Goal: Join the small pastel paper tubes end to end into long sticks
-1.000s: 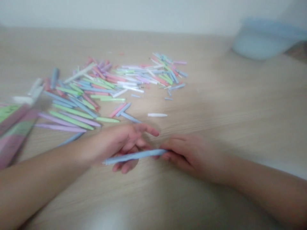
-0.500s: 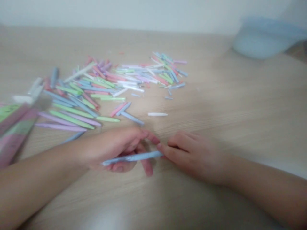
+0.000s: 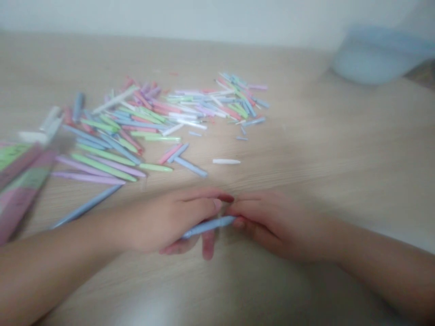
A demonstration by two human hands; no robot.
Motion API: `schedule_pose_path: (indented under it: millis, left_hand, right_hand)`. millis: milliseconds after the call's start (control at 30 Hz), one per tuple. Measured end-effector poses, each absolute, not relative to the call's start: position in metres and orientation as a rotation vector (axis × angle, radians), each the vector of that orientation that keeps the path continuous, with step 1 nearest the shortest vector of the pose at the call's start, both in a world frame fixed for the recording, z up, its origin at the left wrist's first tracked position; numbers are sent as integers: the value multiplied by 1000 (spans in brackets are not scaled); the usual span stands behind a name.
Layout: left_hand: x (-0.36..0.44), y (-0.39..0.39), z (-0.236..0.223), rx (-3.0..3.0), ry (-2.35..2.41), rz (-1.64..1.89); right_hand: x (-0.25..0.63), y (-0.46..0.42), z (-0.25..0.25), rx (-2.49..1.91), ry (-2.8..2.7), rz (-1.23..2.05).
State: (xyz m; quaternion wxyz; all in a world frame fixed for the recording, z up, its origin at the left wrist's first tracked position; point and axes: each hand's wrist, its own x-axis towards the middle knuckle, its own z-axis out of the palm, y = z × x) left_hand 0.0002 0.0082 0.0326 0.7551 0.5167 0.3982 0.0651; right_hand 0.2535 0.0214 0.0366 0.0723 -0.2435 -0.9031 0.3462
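Note:
A light-blue pen point(image 3: 209, 225) lies across the space between my two hands, slightly tilted, its right end higher. My left hand point(image 3: 180, 217) is closed around its left part, palm partly covering it, with the thumb above and other fingers beneath. At the pen's right end, my right hand point(image 3: 272, 224) pinches the tip between bent fingers; the exact fingertip contact is blurred. A white pointed pen part point(image 3: 226, 161) lies on the table just beyond the hands. Near my left forearm rests another blue pen barrel point(image 3: 90, 203).
Behind my hands a loose pile of pastel pen parts point(image 3: 146, 120) spreads over the wooden table point(image 3: 322, 149). Several green and purple barrels point(image 3: 103, 166) lie at its near left. Pink-and-green packs point(image 3: 25, 194) sit at the left edge, and a pale-blue container point(image 3: 377, 56) stands at the back right.
My left hand has turned palm-down and closed over the pen, hiding more of its left part. The right fingers have curled at the other end. The view has shifted slightly.

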Motion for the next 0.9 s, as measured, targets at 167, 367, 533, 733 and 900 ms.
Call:
schedule_pose_path:
  millis: [167, 367, 533, 733, 900]
  left_hand:
    - [-1, 8, 31, 1137, 831, 177]
    - [-4, 7, 27, 1136, 875, 203]
    - [0, 6, 32, 1145, 851, 201]
    - [5, 6, 36, 1228, 942, 72]
    - [4, 4, 35, 1274, 961, 55]
  right_hand:
    - [256, 18, 29, -947, -2504, 1117]
    - [260, 18, 20, -662, -2675, 702]
    - [260, 17, 19, -676, -2671, 654]
    - [260, 17, 19, -764, -2673, 768]
    - [259, 18, 18, -782, -2658, 775]
